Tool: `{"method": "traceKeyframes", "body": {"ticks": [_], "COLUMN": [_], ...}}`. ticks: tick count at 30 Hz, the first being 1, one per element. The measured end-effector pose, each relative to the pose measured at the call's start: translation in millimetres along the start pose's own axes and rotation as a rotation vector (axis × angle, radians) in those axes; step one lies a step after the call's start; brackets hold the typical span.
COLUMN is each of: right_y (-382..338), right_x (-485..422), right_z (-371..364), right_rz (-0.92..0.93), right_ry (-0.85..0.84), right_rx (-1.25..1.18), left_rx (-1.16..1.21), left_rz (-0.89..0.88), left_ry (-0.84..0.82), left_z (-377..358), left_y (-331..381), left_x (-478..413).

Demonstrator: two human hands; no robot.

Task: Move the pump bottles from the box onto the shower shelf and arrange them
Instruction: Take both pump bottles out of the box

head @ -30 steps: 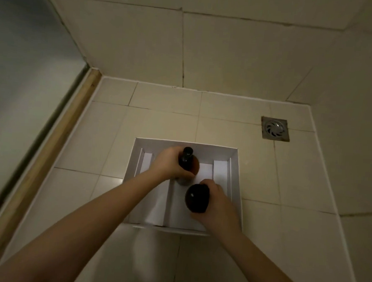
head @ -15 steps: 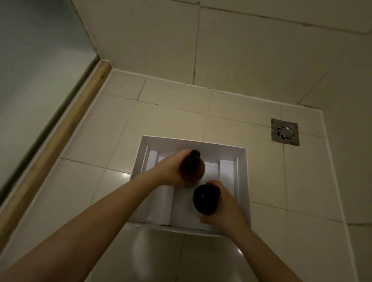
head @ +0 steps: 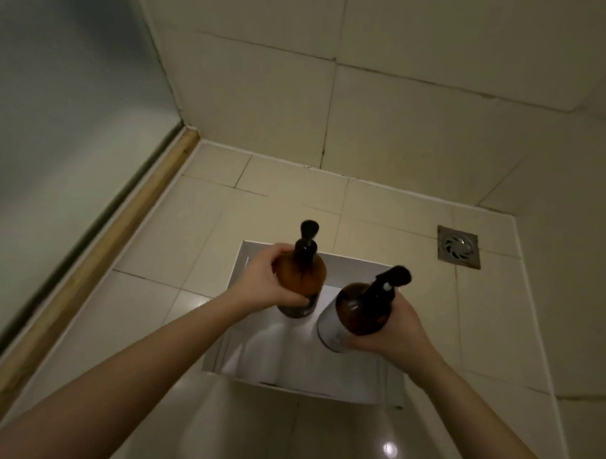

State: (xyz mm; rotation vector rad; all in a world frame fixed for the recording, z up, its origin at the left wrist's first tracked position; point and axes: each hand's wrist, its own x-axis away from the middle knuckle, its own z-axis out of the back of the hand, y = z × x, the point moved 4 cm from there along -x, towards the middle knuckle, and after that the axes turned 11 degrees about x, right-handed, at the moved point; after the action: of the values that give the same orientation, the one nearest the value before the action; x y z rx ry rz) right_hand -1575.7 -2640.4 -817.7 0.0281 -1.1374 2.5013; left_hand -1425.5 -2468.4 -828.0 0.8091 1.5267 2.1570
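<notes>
Bottles, two of them, both amber with black pump heads, are held over one open white box [head: 348, 271] that sits on the tiled shower floor [head: 173, 242]. The left bottle [head: 303, 282] stands nearly upright, and the left hand [head: 266, 280] grips it with fingers curled round its shoulder and body. It has a dark band low on its side, and nothing on it can be read. The right bottle [head: 358, 314] tilts with its pump leaning to the right. The right hand [head: 398, 331] cups it from the side and below, fingers wrapped round it. It carries a pale label, but the print is too blurred to make out. The bottles are near each other, not touching. One square metal drain [head: 458, 246] sits in the floor to the right of the box, and a frosted glass panel [head: 53, 107] with a wood-coloured strip [head: 89, 273] at its foot runs along the left.
</notes>
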Motion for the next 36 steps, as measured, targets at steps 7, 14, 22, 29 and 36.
{"method": "traceKeyframes", "body": {"ticks": [7,14,22,29,36], "right_y": [-57,-103,-99,-132,-207], "right_x": [-7,-19,-21,-36,-44], "right_z": [83,141,147,183,256], "right_rz": [0.086,0.171,0.145,0.172,0.2], "right_ry": [0.081,0.118,0.119,0.11,0.096], "right_rx": [-0.198,-0.254,-0.221,-0.192,-0.166], "left_rx": [0.183,0.18,0.203,0.211,0.256], "left_rz": [-0.149,-0.244,-0.233,-0.223,-0.187], "left_ry": [0.06,0.067,0.104,0.1,0.117], "left_z": [62,79,78,90,112], "left_y": [99,159,173,214,301], "left_x": [23,33,23,10,11]}}
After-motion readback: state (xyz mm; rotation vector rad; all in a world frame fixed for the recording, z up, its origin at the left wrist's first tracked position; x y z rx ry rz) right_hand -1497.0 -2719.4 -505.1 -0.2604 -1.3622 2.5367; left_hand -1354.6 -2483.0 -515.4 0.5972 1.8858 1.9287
